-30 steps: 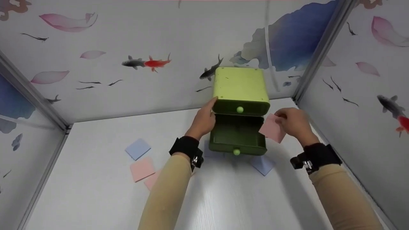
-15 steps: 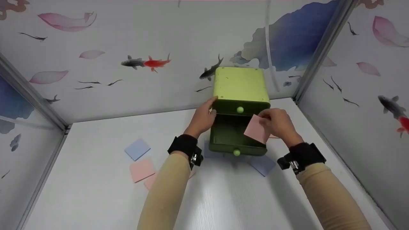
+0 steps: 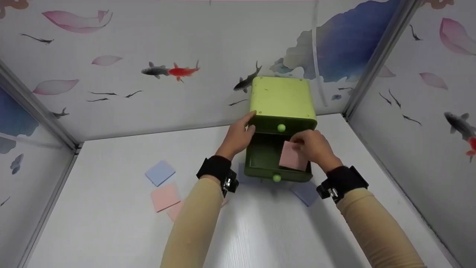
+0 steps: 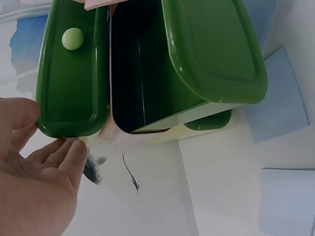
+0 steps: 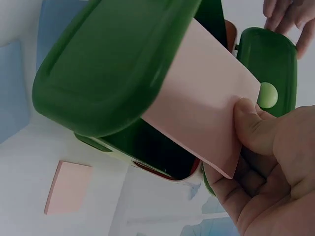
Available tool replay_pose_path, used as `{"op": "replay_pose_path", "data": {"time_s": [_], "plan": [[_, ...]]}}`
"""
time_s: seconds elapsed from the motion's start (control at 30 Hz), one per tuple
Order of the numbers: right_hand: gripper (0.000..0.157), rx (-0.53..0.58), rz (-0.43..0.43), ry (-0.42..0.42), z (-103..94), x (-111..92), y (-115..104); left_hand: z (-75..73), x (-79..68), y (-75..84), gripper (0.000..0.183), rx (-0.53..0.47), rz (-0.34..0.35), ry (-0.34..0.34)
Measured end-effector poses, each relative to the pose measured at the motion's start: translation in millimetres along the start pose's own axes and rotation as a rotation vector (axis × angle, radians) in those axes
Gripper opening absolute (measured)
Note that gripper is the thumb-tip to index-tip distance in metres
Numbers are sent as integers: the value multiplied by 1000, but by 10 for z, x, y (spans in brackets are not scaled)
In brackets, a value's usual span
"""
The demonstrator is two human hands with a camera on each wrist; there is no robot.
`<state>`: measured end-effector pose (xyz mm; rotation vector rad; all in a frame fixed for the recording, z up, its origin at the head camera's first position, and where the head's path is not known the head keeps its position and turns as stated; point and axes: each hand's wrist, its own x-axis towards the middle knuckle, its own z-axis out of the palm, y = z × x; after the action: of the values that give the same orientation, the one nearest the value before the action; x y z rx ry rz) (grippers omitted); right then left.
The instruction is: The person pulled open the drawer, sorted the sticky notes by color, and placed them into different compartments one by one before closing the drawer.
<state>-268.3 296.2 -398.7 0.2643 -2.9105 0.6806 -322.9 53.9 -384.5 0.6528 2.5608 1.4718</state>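
Observation:
A small green two-drawer cabinet (image 3: pixel 282 97) stands against the back wall, its lower drawer (image 3: pixel 264 156) pulled out and its upper one closed. My left hand (image 3: pixel 237 137) rests its fingers on the cabinet's left side, by the front corner of the upper drawer (image 4: pixel 74 73). Between thumb and fingers, my right hand (image 3: pixel 314 147) pinches a thick pink square card (image 3: pixel 292 156). This card stands tilted over the right part of the open drawer, its lower edge behind the drawer front (image 5: pixel 113 64). Part of the drawer's inside is hidden by the card.
On the white table, a blue square card (image 3: pixel 160 173) and a pink square card (image 3: pixel 165 197) lie at the left. Another blue card (image 3: pixel 305 193) lies partly under the drawer's overhang. A further pink card (image 5: pixel 68 188) shows in the right wrist view. Printed walls (image 3: pixel 167 33) enclose the table.
My right hand has moved left with the pink card, from beside the cabinet to over and into the open drawer. My left hand stays at the cabinet's side.

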Motion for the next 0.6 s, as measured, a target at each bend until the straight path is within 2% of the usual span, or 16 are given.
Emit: {"op": "replay_pose_path", "data": {"time_s": [0.27,0.47,0.6], "plan": [[16,-87,-34,-82,165,13,26,9,-8,-3,51,-30,-42,-15],[19,-126,-2,-134,293,-5,87,15,-17,-4,52,-5,-23,-10],[20,-129,34,-141,345,-5,102,11,-16,-1,53,-7,-27,-11]]}}
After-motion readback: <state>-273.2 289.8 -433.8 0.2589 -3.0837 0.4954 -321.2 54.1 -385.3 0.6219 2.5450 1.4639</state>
